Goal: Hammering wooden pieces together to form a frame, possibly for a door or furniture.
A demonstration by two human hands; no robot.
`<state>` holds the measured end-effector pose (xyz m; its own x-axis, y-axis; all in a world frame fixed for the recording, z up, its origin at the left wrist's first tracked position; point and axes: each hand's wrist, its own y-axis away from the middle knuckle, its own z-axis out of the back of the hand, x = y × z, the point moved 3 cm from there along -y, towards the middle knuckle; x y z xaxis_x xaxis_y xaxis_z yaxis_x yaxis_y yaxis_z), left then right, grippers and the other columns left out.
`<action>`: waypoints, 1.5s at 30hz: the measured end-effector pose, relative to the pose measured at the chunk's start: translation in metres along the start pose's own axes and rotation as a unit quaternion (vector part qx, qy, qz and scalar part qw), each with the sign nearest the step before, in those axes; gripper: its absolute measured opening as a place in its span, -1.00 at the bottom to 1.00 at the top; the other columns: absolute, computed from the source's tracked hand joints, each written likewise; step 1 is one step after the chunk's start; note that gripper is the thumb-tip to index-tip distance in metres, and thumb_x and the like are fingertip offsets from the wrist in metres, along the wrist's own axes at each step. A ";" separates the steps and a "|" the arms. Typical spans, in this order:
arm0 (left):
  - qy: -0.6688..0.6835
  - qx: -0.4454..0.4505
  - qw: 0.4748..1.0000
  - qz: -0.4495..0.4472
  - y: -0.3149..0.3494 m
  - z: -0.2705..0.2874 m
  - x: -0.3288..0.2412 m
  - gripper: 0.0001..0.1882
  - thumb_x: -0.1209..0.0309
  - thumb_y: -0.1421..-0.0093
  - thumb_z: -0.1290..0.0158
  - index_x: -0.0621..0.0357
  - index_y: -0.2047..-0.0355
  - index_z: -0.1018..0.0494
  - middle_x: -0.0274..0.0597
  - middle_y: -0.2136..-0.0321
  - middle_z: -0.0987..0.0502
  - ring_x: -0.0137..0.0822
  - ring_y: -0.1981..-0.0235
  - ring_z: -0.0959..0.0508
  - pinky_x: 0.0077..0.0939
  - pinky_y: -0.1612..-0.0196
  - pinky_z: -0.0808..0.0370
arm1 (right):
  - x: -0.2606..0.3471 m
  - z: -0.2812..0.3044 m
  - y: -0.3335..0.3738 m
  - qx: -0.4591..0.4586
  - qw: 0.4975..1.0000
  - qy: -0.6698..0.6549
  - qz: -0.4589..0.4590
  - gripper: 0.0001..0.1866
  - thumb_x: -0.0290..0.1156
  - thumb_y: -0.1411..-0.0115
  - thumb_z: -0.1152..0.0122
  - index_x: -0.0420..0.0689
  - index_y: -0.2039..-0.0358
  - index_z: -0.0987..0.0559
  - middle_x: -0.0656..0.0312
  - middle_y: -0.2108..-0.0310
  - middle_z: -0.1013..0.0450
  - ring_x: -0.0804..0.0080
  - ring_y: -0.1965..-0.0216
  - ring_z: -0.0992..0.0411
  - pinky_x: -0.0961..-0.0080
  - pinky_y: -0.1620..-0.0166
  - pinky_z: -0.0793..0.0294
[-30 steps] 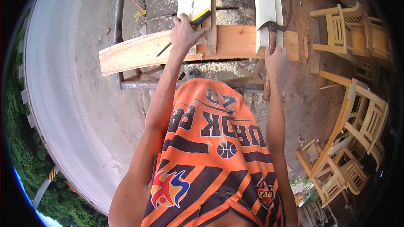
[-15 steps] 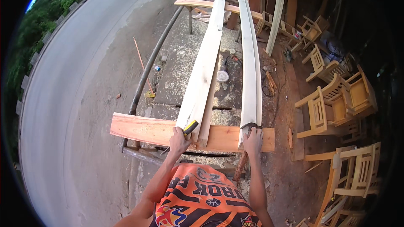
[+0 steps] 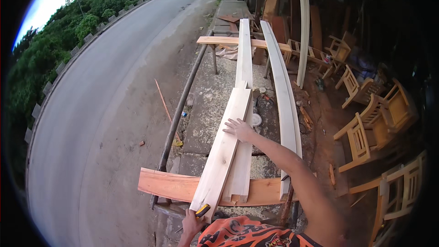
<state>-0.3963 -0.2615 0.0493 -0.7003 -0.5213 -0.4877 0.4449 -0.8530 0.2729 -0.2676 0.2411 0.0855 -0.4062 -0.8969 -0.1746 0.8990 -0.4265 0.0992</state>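
My left hand is closed round a tool with a yellow-and-black handle, at the near end of a pale plank; the tool's other end is hard to make out. Across the middle of that plank lies my right hand, palm down and fingers spread. The plank is slanted on top of another pale plank, and its far end is cut with a narrower tongue. In the near end of the lower plank a notch shows. Both rest on a reddish crosswise board.
Two long pale planks lie side by side on the right. A far crosspiece and a metal pipe belong to the stand. Wooden chairs crowd the right side. A road runs along the left.
The top plank has slid toward me over the lower one. My right hand has left the right-hand planks and a dark tool there, and now lies on this plank. The view has tilted up.
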 end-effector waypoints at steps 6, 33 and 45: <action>0.005 0.001 1.000 -0.003 -0.012 0.005 0.012 -0.39 0.11 -0.02 -0.35 0.25 0.12 -0.32 0.07 0.17 -0.41 0.21 0.25 -0.54 0.07 0.27 -0.51 | 0.003 0.005 -0.042 0.044 0.993 0.031 0.107 -0.38 -0.38 -0.18 -0.23 0.12 -0.28 -0.35 0.26 -0.29 -0.26 0.31 -0.35 -0.18 0.20 -0.38 -0.17; -0.180 -0.042 0.925 -0.332 -0.409 0.177 -0.105 -0.50 0.59 -0.05 -0.18 -0.03 -0.04 -0.46 -0.18 0.04 -0.51 0.05 0.18 -0.62 -0.10 0.20 -0.59 | 0.030 0.123 0.263 -0.023 0.929 -0.253 -0.270 -0.15 -0.09 0.30 -0.60 -0.31 0.08 -0.36 -0.03 0.05 -0.26 0.00 -0.04 -0.29 0.07 -0.12 -0.28; 0.256 -0.225 0.891 -0.299 -0.267 0.152 -0.212 -0.78 0.68 -0.08 -0.10 0.34 0.22 -0.51 0.01 0.37 -0.46 0.03 0.36 -0.51 -0.25 0.26 -0.42 | 0.016 0.065 0.118 -0.079 0.725 -0.237 -0.642 -0.16 -0.12 0.19 -0.52 -0.41 0.00 -0.37 -0.05 -0.05 -0.26 0.01 -0.15 -0.27 0.06 -0.17 -0.31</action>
<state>-0.4511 0.0730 0.2056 -0.5921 0.2015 -0.7803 0.3379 -0.8170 -0.4673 -0.1790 0.1688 0.1580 -0.9019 0.2717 0.3357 -0.2770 -0.9603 0.0331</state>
